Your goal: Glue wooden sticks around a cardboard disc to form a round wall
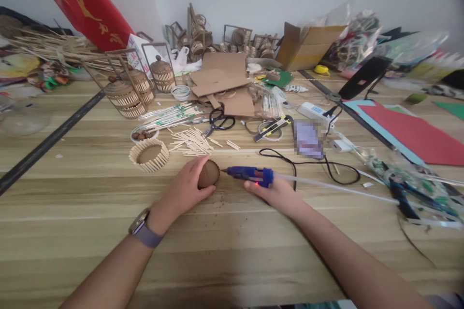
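My left hand (186, 183) curls round a small round cardboard piece (209, 174) with a dark, ridged rim, gripping it from the left. In my right hand (277, 193) is a blue hot glue gun (250, 174) with a small red light lit. A long translucent glue stick (326, 185) sticks out of its back. The nozzle points left and is close to the right rim of the piece; whether it touches, I cannot tell. Up and left stands a ring of short wooden sticks (159, 164) round a cardboard base. Dark crumbs (216, 207) lie below the piece.
Loose short sticks (192, 142), black scissors (221, 121), a utility knife (271, 129) and a black cable (277, 155) lie beyond my hands. Cardboard sheets (224, 72) and stick-built lantern-like models (126, 101) stand further back. Red paper (416, 135) is at the right.
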`<state>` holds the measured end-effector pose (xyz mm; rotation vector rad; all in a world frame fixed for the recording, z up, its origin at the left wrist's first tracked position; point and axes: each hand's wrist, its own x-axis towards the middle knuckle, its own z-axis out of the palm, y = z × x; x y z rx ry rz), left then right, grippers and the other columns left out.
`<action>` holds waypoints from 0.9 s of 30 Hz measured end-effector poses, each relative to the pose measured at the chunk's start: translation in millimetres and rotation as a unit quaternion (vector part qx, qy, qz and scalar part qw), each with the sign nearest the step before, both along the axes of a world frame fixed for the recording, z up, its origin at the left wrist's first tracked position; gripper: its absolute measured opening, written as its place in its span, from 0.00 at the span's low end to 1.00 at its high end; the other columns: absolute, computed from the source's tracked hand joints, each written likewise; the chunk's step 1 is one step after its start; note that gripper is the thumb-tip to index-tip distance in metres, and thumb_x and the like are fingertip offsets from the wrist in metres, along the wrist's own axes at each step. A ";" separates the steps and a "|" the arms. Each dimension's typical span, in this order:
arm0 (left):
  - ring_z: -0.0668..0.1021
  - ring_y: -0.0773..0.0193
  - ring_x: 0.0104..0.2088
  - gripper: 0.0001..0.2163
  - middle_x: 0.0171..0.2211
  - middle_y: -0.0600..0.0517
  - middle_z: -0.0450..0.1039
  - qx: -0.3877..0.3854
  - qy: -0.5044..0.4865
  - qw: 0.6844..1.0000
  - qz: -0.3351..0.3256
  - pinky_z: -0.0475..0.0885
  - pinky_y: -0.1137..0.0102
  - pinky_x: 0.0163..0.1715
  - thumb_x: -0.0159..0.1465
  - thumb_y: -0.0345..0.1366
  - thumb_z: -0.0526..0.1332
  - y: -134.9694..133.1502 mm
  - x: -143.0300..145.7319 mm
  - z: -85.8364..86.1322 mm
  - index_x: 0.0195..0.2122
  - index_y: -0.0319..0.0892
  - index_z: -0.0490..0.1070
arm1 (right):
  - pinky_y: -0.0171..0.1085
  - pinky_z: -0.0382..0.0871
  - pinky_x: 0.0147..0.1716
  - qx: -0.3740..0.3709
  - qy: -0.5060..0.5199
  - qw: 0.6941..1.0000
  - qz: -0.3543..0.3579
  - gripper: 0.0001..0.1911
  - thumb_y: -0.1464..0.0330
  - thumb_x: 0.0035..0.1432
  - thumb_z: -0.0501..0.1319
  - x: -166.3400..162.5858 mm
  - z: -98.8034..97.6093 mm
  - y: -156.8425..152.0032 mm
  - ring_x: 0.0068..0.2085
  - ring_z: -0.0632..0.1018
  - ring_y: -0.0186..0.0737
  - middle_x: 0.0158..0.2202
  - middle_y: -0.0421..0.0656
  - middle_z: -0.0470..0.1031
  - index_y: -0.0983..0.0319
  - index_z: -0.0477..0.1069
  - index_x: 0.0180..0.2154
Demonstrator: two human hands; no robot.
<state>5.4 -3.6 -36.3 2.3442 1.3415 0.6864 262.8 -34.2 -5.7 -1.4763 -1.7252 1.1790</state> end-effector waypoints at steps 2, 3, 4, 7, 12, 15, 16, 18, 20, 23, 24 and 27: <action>0.68 0.48 0.63 0.34 0.63 0.42 0.64 0.003 -0.005 1.000 0.000 0.65 0.48 0.61 0.58 0.36 0.66 -0.3 -0.2 -0.8 0.65 0.46 0.54 | 0.36 0.71 0.29 -0.056 0.045 0.997 -0.022 0.23 0.47 0.52 0.63 8.4 6.7 5.1 0.31 0.77 0.39 0.34 0.45 0.80 0.60 0.77 0.35; 0.68 0.48 0.63 0.34 0.63 0.42 0.64 0.004 -0.008 1.000 -0.001 0.65 0.48 0.61 0.58 0.36 0.66 -0.4 -0.3 -1.3 0.64 0.46 0.54 | 0.34 0.68 0.24 -0.095 0.068 0.993 -0.031 0.24 0.46 0.51 0.63 13.7 9.5 7.7 0.27 0.75 0.36 0.32 0.45 0.79 0.61 0.76 0.33; 0.68 0.48 0.63 0.34 0.63 0.42 0.64 0.006 -0.010 1.000 -0.001 0.65 0.48 0.61 0.58 0.35 0.66 -0.3 -0.4 -1.7 0.64 0.46 0.54 | 0.33 0.65 0.21 -0.135 0.086 0.986 -0.037 0.26 0.44 0.50 0.63 19.4 11.8 10.1 0.23 0.72 0.33 0.30 0.45 0.78 0.62 0.74 0.31; 0.68 0.48 0.63 0.34 0.63 0.41 0.65 0.007 -0.014 1.000 -0.003 0.65 0.48 0.62 0.58 0.35 0.66 0.1 -0.3 -2.1 0.64 0.44 0.54 | 0.33 0.62 0.19 -0.194 0.039 0.979 -0.044 0.28 0.42 0.51 0.61 35.6 18.2 15.4 0.20 0.70 0.33 0.23 0.43 0.75 0.62 0.72 0.27; 0.68 0.48 0.62 0.33 0.62 0.39 0.64 -0.002 -0.009 1.000 -0.006 0.65 0.49 0.62 0.58 0.35 0.66 0.5 1.6 0.3 0.64 0.41 0.55 | 0.37 0.60 0.23 -0.011 -0.394 0.909 -0.137 0.24 0.50 0.62 0.54 37.7 36.0 18.4 0.29 0.77 0.46 0.25 0.47 0.77 0.60 0.75 0.27; 0.68 0.48 0.63 0.33 0.63 0.41 0.64 -0.005 -0.014 1.000 -0.004 0.64 0.50 0.62 0.58 0.35 0.66 0.7 2.4 0.5 0.64 0.43 0.55 | 0.37 0.62 0.27 0.064 -0.485 0.864 -0.122 0.18 0.58 0.66 0.54 18.1 47.7 27.2 0.37 0.80 0.48 0.35 0.50 0.81 0.61 0.76 0.34; 0.68 0.48 0.63 0.33 0.63 0.41 0.64 -0.005 -0.016 1.000 -0.005 0.64 0.49 0.63 0.58 0.35 0.66 0.9 2.4 0.1 0.64 0.43 0.56 | 0.36 0.64 0.30 0.086 -0.483 0.867 -0.087 0.16 0.60 0.66 0.54 9.4 50.1 33.1 0.39 0.80 0.47 0.38 0.50 0.81 0.61 0.76 0.35; 0.67 0.48 0.63 0.33 0.63 0.41 0.64 -0.003 -0.018 1.000 -0.007 0.63 0.49 0.63 0.58 0.36 0.66 1.4 2.2 -1.2 0.63 0.43 0.56 | 0.36 0.66 0.35 0.119 -0.478 0.870 -0.022 0.13 0.64 0.67 0.54 -9.0 51.2 49.4 0.42 0.80 0.46 0.41 0.50 0.81 0.63 0.76 0.40; 0.67 0.48 0.63 0.33 0.63 0.39 0.64 -0.001 -0.021 1.000 -0.010 0.63 0.49 0.63 0.58 0.36 0.66 1.9 2.2 -2.6 0.64 0.41 0.56 | 0.34 0.67 0.40 0.121 -0.485 0.866 0.015 0.12 0.69 0.66 0.54 -26.5 47.7 69.2 0.45 0.79 0.45 0.44 0.52 0.81 0.64 0.75 0.42; 0.67 0.47 0.63 0.33 0.62 0.39 0.64 -0.002 -0.028 1.000 -0.010 0.64 0.48 0.62 0.58 0.36 0.66 2.3 2.9 -3.1 0.64 0.42 0.56 | 0.35 0.69 0.43 0.110 -0.495 0.862 0.026 0.13 0.74 0.65 0.54 -47.9 37.8 95.7 0.45 0.80 0.45 0.44 0.56 0.80 0.68 0.75 0.45; 0.67 0.47 0.63 0.33 0.62 0.40 0.64 -0.003 -0.030 0.999 -0.010 0.64 0.48 0.62 0.58 0.36 0.66 2.3 3.3 -2.9 0.63 0.42 0.56 | 0.35 0.69 0.44 0.108 -0.497 0.861 0.031 0.13 0.75 0.65 0.55 -53.3 34.4 102.1 0.46 0.80 0.46 0.44 0.58 0.80 0.69 0.75 0.46; 0.67 0.47 0.63 0.33 0.62 0.39 0.64 -0.007 -0.033 0.999 -0.014 0.63 0.48 0.63 0.57 0.35 0.66 2.5 4.3 -1.8 0.63 0.41 0.57 | 0.37 0.69 0.45 0.103 -0.497 0.861 0.034 0.14 0.77 0.62 0.56 -63.7 27.2 113.5 0.48 0.80 0.50 0.45 0.62 0.79 0.72 0.75 0.48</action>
